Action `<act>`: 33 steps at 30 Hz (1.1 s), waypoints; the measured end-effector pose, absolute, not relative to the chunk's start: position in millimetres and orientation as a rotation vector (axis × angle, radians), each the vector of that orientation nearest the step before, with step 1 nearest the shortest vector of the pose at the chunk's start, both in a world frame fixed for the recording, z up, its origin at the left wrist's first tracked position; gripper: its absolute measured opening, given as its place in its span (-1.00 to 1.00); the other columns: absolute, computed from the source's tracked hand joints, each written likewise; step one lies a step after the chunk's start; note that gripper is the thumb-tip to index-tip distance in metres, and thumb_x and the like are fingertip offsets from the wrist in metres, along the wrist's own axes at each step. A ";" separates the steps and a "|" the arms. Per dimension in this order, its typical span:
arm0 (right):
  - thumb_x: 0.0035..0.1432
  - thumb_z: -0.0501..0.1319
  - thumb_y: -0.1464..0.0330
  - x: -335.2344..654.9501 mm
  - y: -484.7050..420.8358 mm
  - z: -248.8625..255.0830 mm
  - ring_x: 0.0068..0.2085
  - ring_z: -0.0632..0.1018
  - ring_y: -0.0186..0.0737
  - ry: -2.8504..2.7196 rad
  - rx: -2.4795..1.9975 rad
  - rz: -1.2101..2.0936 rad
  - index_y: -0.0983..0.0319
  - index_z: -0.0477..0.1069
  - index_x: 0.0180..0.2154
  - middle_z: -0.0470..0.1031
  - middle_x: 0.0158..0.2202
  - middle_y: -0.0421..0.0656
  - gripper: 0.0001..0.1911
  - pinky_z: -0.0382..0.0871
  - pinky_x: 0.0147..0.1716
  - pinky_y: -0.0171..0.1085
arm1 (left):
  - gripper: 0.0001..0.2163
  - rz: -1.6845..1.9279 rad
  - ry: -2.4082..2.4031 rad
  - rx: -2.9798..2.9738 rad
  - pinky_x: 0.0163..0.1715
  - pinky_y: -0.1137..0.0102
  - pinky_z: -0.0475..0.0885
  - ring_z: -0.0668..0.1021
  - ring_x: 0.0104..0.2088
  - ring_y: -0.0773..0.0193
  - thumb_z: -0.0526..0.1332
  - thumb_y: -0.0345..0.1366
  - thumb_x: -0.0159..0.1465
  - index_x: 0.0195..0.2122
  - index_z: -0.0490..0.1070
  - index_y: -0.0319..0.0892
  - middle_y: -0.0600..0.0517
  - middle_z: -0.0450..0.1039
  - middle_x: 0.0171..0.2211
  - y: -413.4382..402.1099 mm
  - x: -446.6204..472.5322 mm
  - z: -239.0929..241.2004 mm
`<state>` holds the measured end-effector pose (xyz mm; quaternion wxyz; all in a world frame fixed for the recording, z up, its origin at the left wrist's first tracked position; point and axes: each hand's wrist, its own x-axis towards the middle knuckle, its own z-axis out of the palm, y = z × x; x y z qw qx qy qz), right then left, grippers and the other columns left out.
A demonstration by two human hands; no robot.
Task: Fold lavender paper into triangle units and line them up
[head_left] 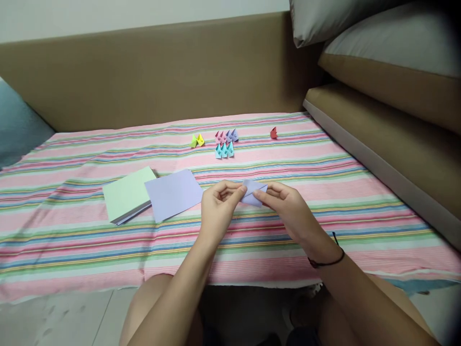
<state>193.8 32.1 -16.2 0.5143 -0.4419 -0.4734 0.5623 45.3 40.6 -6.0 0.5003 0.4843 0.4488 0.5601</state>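
Observation:
A small folded piece of lavender paper (255,191) is held up between my two hands, above the striped cloth. My left hand (221,202) pinches its left side with thumb and fingers. On the other side, my right hand (283,204) grips its right edge, thumb on the front face. A diagonal fold line crosses the paper. To the left lies a flat lavender sheet (175,194), partly beside a stack of pale green paper (127,193).
Behind my hands stand small folded paper pieces: yellow (197,140), pink (220,138), purple (232,135), turquoise (224,151) and a lone red one (273,133). The striped cloth (273,259) covers the seat. Stacked cushions (389,139) border the right; a blue cushion (21,125) sits left.

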 end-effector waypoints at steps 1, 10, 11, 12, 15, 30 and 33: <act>0.03 0.32 0.22 192.6 31.3 -16.3 -0.24 0.57 -0.19 -1.116 -1.063 1.339 0.20 0.48 -0.36 0.57 -0.32 -0.15 -0.81 0.43 -0.19 -0.22 | -0.88 1.365 1.078 1.166 -0.38 0.45 0.42 0.53 -0.45 0.34 0.38 -0.31 0.03 -0.47 0.48 -0.23 0.04 0.53 -0.50 39.9 46.6 -6.9; -0.04 0.39 0.27 189.8 29.8 -19.4 -0.16 0.58 -0.11 -1.073 -1.013 1.307 0.17 0.51 -0.31 0.59 -0.29 -0.16 -0.79 0.46 -0.11 -0.16 | -0.87 1.371 1.081 1.155 -0.35 0.42 0.46 0.56 -0.43 0.30 0.38 -0.30 0.04 -0.44 0.51 -0.23 0.01 0.56 -0.46 36.4 52.5 -10.3; -0.05 0.39 0.26 190.0 29.7 -19.1 -0.16 0.58 -0.10 -1.080 -1.018 1.297 0.18 0.52 -0.31 0.59 -0.29 -0.16 -0.79 0.46 -0.11 -0.15 | -0.87 1.374 1.081 1.163 -0.35 0.42 0.46 0.57 -0.43 0.29 0.38 -0.29 0.04 -0.45 0.51 -0.23 0.00 0.56 -0.46 36.0 52.6 -9.8; -0.05 0.39 0.26 190.3 29.6 -18.6 -0.17 0.58 -0.10 -1.089 -1.022 1.287 0.18 0.52 -0.31 0.59 -0.30 -0.16 -0.78 0.46 -0.12 -0.15 | -0.87 1.377 1.078 1.171 -0.35 0.42 0.46 0.56 -0.43 0.29 0.38 -0.29 0.04 -0.45 0.51 -0.24 0.00 0.55 -0.46 35.6 52.5 -9.2; -0.03 0.38 0.27 191.9 29.5 -16.4 -0.21 0.58 -0.14 -1.107 -1.022 1.278 0.18 0.54 -0.30 0.59 -0.32 -0.17 -0.80 0.45 -0.13 -0.17 | -0.88 1.374 1.051 1.196 -0.36 0.43 0.46 0.56 -0.41 0.30 0.37 -0.30 0.05 -0.43 0.52 -0.23 0.01 0.56 -0.45 35.0 51.4 -8.1; 0.08 0.28 0.24 193.8 30.4 -10.7 -0.24 0.54 -0.16 -1.004 -0.911 1.391 0.21 0.57 -0.37 0.54 -0.37 -0.15 -0.82 0.46 -0.17 -0.15 | -0.88 1.385 1.053 1.151 -0.33 0.40 0.44 0.55 -0.43 0.30 0.40 -0.31 0.00 -0.46 0.52 -0.20 0.04 0.55 -0.48 39.4 45.9 -3.7; 0.09 0.28 0.29 194.8 30.7 -10.2 -0.21 0.56 -0.13 -0.968 -0.875 1.425 0.21 0.58 -0.36 0.57 -0.35 -0.15 -0.86 0.46 -0.14 -0.14 | -0.87 1.370 1.043 1.135 -0.34 0.40 0.44 0.54 -0.43 0.30 0.41 -0.30 -0.01 -0.46 0.53 -0.20 0.04 0.55 -0.48 40.2 44.5 -4.4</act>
